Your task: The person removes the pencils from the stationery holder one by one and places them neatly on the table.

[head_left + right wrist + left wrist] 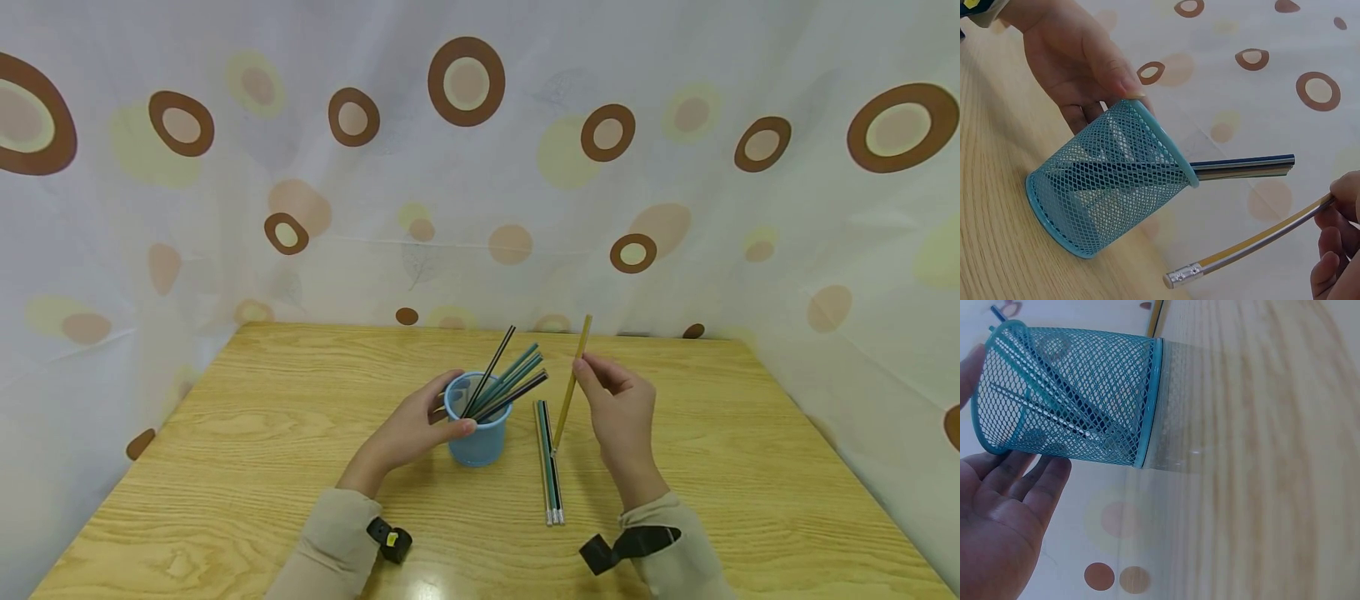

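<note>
A light-blue mesh pencil cup (478, 447) stands on the wooden table, with several teal and dark striped pencils (517, 379) leaning to the right inside it. My left hand (411, 429) holds the cup around its left side, thumb at the rim. Between thumb and fingers, my right hand (624, 408) pinches a yellow pencil (567, 398) near its upper part. That pencil tilts with its eraser end (1183, 275) downward, to the right of the cup. Beneath it, a few pencils (550, 492) lie side by side on the table, erasers toward me.
The wood-grain table (262, 467) spreads out on both sides of the hands. Behind it hangs a pale curtain (465, 183) with brown and yellow circles. Each sleeve carries a dark wrist strap (647, 542) with a small camera.
</note>
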Tool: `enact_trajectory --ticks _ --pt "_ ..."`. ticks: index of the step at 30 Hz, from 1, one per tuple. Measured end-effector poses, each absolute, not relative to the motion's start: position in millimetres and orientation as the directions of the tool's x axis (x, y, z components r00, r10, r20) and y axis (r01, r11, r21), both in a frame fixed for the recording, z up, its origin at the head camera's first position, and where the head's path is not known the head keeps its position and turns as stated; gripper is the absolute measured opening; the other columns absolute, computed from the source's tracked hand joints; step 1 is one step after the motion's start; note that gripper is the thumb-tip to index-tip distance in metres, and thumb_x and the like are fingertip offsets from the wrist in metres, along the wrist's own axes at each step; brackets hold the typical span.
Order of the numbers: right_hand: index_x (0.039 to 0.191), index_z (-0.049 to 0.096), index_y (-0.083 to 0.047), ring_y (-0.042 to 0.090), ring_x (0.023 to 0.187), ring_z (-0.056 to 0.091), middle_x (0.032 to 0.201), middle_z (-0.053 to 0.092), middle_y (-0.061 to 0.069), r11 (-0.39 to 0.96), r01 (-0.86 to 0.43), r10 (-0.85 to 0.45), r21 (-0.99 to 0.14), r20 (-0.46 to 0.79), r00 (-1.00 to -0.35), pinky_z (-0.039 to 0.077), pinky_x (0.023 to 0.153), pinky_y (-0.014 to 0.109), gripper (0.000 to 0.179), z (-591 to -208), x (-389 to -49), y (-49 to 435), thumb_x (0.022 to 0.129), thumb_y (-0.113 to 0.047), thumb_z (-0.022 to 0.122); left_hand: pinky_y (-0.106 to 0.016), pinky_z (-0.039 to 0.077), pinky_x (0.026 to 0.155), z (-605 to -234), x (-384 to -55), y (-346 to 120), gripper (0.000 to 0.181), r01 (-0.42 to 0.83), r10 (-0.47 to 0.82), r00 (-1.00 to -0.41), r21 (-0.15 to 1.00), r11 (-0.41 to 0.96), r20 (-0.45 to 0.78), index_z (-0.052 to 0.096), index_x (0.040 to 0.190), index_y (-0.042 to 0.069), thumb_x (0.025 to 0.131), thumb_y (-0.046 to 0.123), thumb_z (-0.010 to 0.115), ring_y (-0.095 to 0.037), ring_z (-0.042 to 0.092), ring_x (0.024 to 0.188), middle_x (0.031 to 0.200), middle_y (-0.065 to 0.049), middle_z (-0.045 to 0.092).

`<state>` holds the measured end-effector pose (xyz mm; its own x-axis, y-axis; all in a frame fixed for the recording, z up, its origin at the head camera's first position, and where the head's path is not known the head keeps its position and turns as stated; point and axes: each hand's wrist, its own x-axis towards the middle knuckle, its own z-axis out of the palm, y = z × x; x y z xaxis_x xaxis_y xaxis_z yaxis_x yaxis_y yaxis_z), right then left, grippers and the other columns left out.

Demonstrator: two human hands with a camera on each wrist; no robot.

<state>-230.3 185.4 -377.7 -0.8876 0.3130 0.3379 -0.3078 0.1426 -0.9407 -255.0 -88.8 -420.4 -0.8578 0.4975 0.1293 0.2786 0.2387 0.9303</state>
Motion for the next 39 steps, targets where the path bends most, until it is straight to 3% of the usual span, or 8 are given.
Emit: enact_trajectory --ticks 16,20,25,32,39 --pt "0.117 0.071 -0.002 0.015 0.094 0.063 0.111 0.067 0.012 0.253 -0.083 0.217 -0.964 0.140 -0.966 0.055 0.082 0.026 0.031 -396 -237 193 0.095 -0.023 0.069 -0.046 0.034 0.113 -420 -254 -88 0.082 0.276 0.507 -0.852 0.934 0.227 0.129 0.025 0.157 0.014 0.092 0.032 0.073 -0.032 0.037 0.140 0.153 -0.011 0.038" --pt "0.118 0.070 -0.001 0.015 0.094 0.062 0.110 0.067 0.011 0.293 -0.036 0.201 -0.955 0.098 -0.975 0.054 0.083 0.030 0.033 -398 -238 194 0.095 -0.024 0.069 -0.043 0.034 0.113 -420 -255 -89 0.083 0.268 0.505 -0.854 0.937 0.223 0.124 0.026 0.157 0.016 0.092 0.032 0.073 -0.028 0.037 0.140 0.153 -0.008 0.039" --pt "0.117 0.070 0.001 0.013 0.091 0.062 0.106 0.069 0.011 0.319 0.007 0.194 -0.948 0.058 -0.979 0.052 0.077 0.025 0.032 -401 -240 195 0.095 -0.021 0.069 -0.041 0.035 0.113 -420 -254 -89 0.083 0.265 0.504 -0.855 0.938 0.222 0.122 0.026 0.157 0.017 0.091 0.033 0.074 -0.027 0.038 0.140 0.153 -0.006 0.039" --pt "0.115 0.070 0.003 0.014 0.088 0.064 0.104 0.069 0.012 0.322 0.033 0.168 -0.946 0.022 -0.986 0.054 0.083 0.036 0.029 -406 -243 196 0.095 -0.018 0.069 -0.042 0.035 0.113 -419 -254 -89 0.083 0.273 0.506 -0.853 0.936 0.221 0.129 0.026 0.157 0.016 0.091 0.033 0.074 -0.028 0.038 0.140 0.153 -0.008 0.039" --pt "0.113 0.071 0.003 0.021 0.093 0.065 0.101 0.070 0.011 0.331 0.054 0.152 -0.942 -0.003 -0.988 0.054 0.082 0.038 0.028 -410 -242 199 0.095 -0.018 0.069 -0.043 0.034 0.113 -419 -254 -89 0.083 0.277 0.508 -0.851 0.936 0.218 0.133 0.026 0.157 0.015 0.091 0.032 0.073 -0.029 0.038 0.140 0.153 -0.009 0.038"
